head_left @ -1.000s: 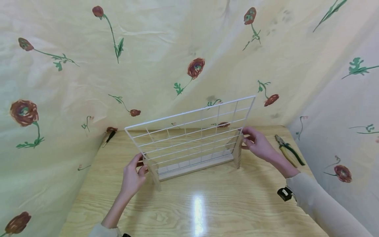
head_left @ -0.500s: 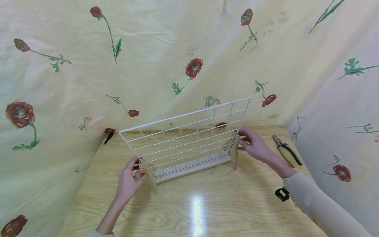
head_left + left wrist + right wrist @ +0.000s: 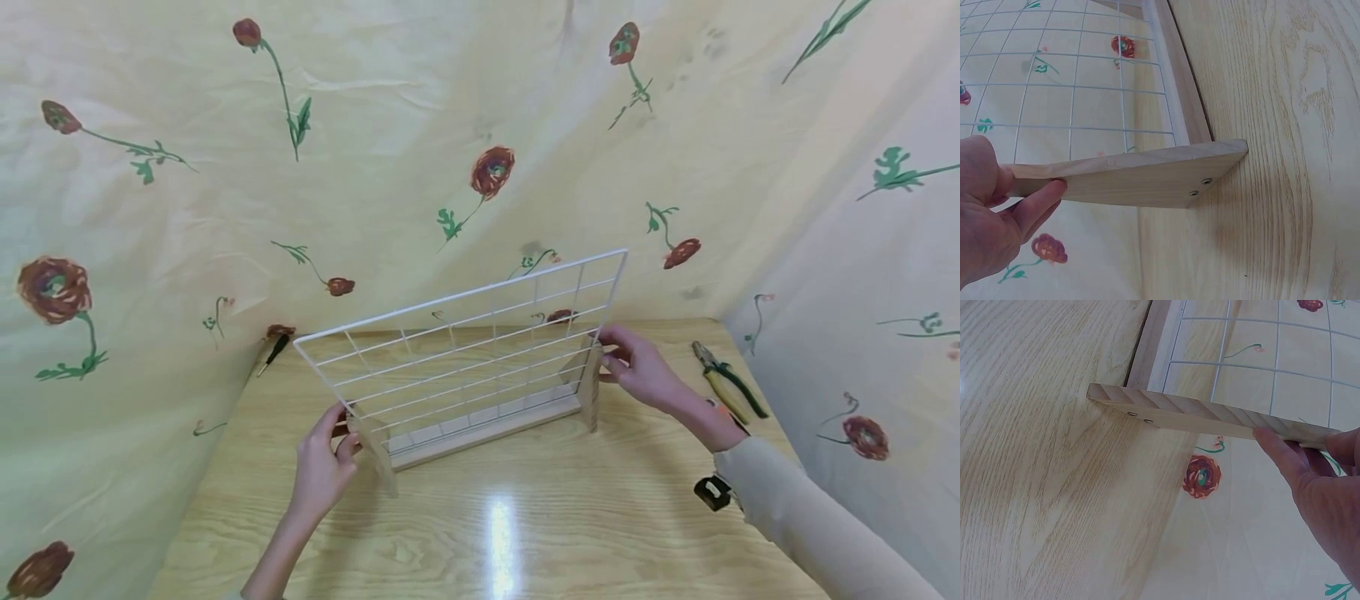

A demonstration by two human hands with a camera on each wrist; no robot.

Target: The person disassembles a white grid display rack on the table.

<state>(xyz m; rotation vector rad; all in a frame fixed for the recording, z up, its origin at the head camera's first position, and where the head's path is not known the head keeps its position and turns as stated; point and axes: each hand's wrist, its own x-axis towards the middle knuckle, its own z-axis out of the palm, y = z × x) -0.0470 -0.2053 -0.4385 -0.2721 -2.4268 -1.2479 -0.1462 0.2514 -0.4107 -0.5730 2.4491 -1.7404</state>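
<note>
A wooden stand (image 3: 487, 435) with a white wire grid panel (image 3: 461, 295) stands on the table, the grid tilting up and back. My left hand (image 3: 322, 467) pinches the upper end of the left wooden side piece (image 3: 1129, 178), thumb and fingers on either side. On the other end, my right hand (image 3: 645, 375) grips the top of the right side piece (image 3: 1185, 415) in the same way. Two screw heads (image 3: 1200, 186) show low on the left piece's outer face; the right piece has two as well. Some fingertips are hidden behind the wood.
Pliers (image 3: 726, 383) with yellow and green handles lie at the right edge of the wood-grain table (image 3: 450, 533). A black-handled screwdriver (image 3: 274, 352) is at the back left. Something small and orange shows partly behind the right forearm. Flowered cloth (image 3: 375, 167) surrounds the table.
Both hands have shifted the stand with its grid slightly left and nearer to me. Their hold on the side pieces is the same. The pliers and screwdriver have stayed put.
</note>
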